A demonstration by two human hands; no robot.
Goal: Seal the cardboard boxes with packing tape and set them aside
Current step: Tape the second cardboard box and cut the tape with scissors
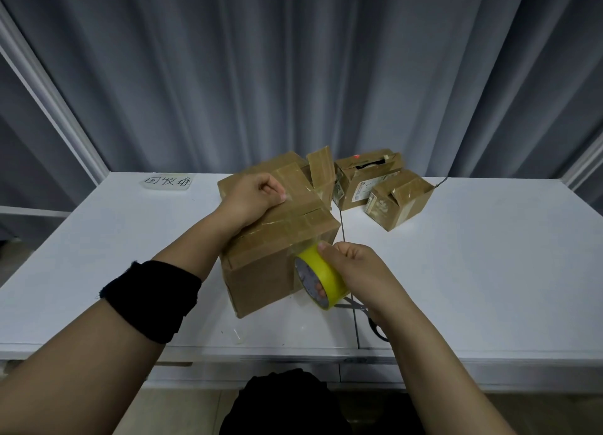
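A large cardboard box (261, 271) stands tilted in the middle of the white table (473, 255), its top flaps crossed by strips of clear tape. My left hand (253, 198) presses down on the box top with the fingers curled. My right hand (355, 268) grips a yellow tape roll (321, 276) against the box's near right corner, and a clear strip runs from the roll up over the edge. One flap (321, 170) at the far side sticks up.
Two smaller cardboard boxes (365, 180) (396, 199) sit behind on the right. Scissors (368, 317) lie partly under my right wrist. A handwritten paper label (168, 182) lies at the far left. Grey curtains hang behind the table.
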